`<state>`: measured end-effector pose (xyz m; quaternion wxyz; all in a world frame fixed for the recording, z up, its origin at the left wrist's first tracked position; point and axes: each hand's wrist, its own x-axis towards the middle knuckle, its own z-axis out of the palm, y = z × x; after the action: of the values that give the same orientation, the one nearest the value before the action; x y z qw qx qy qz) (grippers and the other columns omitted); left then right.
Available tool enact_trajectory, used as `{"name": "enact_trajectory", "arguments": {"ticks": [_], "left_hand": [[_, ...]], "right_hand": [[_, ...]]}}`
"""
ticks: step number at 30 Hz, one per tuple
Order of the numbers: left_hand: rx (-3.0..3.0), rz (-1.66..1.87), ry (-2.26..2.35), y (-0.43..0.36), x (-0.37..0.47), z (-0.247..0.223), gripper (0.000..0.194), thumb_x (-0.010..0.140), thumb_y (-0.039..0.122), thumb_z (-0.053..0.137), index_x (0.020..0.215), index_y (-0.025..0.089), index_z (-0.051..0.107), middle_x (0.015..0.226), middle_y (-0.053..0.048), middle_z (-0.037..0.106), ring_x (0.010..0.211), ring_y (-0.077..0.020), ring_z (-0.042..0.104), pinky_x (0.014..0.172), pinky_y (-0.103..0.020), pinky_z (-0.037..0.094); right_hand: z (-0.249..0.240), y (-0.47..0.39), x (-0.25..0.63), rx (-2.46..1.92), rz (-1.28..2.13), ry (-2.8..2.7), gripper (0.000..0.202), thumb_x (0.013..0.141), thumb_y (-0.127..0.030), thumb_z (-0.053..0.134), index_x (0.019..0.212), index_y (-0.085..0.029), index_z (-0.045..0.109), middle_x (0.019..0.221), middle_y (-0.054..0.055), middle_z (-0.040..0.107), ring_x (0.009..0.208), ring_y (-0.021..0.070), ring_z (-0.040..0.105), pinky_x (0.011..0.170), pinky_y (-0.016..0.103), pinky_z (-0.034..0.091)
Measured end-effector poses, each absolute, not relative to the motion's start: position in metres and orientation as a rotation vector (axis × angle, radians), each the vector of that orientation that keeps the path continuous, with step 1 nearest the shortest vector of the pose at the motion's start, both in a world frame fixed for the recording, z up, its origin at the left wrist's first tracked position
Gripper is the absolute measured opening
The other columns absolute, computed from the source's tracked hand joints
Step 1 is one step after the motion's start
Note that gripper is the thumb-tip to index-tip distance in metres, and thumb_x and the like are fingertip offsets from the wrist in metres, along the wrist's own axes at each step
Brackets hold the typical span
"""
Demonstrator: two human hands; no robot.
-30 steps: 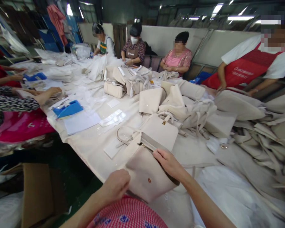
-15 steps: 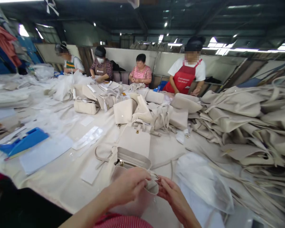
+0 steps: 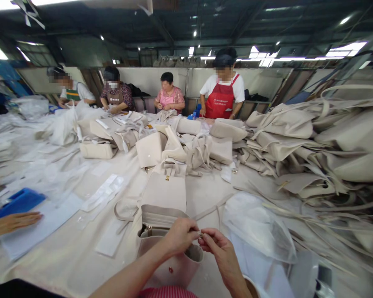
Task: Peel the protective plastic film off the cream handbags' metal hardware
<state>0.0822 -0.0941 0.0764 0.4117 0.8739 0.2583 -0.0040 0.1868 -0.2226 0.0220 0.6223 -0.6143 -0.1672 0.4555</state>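
A beige handbag [image 3: 161,265] stands directly in front of me with its top open and its flap [image 3: 164,192] folded back on the table. My left hand [image 3: 182,235] is over the bag's right side, thumb and fingers closed in a pinch. Close beside it, just past the bag's right edge, my right hand [image 3: 217,248] is also pinched. The fingertips of both hands meet at something small, mostly covered by the fingers, which I cannot make out. A thin strap [image 3: 120,210] loops out on the bag's left.
Beige bags and straps are piled high at the right [image 3: 298,145]; more bags [image 3: 149,149] lie across the middle. A clear plastic bag [image 3: 261,227] rests right of my hands. At left, a co-worker's hand [image 3: 15,223] reaches over white paper near a blue tape dispenser [image 3: 21,203]. Several people work opposite.
The view has swung to the right. My hands have come closer together at the fingertips, and more of the bag's front now shows. A co-worker's hand has appeared at the left.
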Motion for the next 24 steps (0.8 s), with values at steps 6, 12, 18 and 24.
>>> {"name": "enact_trajectory", "arguments": {"ticks": [6, 12, 18, 24], "left_hand": [[1.89, 0.089, 0.78, -0.103, 0.08, 0.067, 0.01, 0.071, 0.016, 0.058, 0.068, 0.015, 0.068, 0.058, 0.004, 0.055, 0.061, -0.0129, 0.048, 0.057, -0.023, 0.033], [1.997, 0.28, 0.857, -0.117, 0.078, 0.057, 0.013, 0.072, 0.011, 0.055, 0.061, 0.017, 0.058, 0.059, 0.004, 0.05, 0.061, -0.0124, 0.046, 0.06, -0.025, 0.031], [1.901, 0.284, 0.808, -0.114, 0.075, 0.057, 0.014, 0.076, 0.013, 0.057, 0.062, 0.017, 0.06, 0.058, 0.004, 0.05, 0.058, -0.0114, 0.045, 0.059, -0.024, 0.032], [1.984, 0.229, 0.55, -0.115, 0.063, 0.066, 0.013, 0.076, 0.011, 0.061, 0.072, 0.017, 0.071, 0.067, 0.0, 0.064, 0.067, -0.0129, 0.055, 0.066, -0.022, 0.038]], "right_hand": [[0.015, -0.221, 0.187, -1.585, 0.685, -0.84, 0.026, 0.085, -0.046, 0.059, 0.075, -0.022, 0.063, 0.078, 0.002, 0.06, 0.074, 0.0194, 0.058, 0.066, 0.031, 0.047], [0.005, -0.234, 0.189, -1.854, 0.388, -0.999, 0.027, 0.094, -0.041, 0.039, 0.079, -0.025, 0.054, 0.076, 0.002, 0.057, 0.073, 0.0193, 0.057, 0.069, 0.031, 0.046], [-0.009, -0.256, 0.196, -2.381, 0.401, -1.202, 0.035, 0.092, -0.047, 0.04, 0.069, -0.027, 0.056, 0.063, 0.004, 0.064, 0.064, 0.025, 0.064, 0.061, 0.035, 0.044], [-0.026, -0.243, 0.217, -2.033, 0.45, -0.981, 0.041, 0.079, -0.052, 0.051, 0.106, -0.025, 0.068, 0.121, 0.012, 0.067, 0.114, 0.0298, 0.06, 0.09, 0.043, 0.049]]}}
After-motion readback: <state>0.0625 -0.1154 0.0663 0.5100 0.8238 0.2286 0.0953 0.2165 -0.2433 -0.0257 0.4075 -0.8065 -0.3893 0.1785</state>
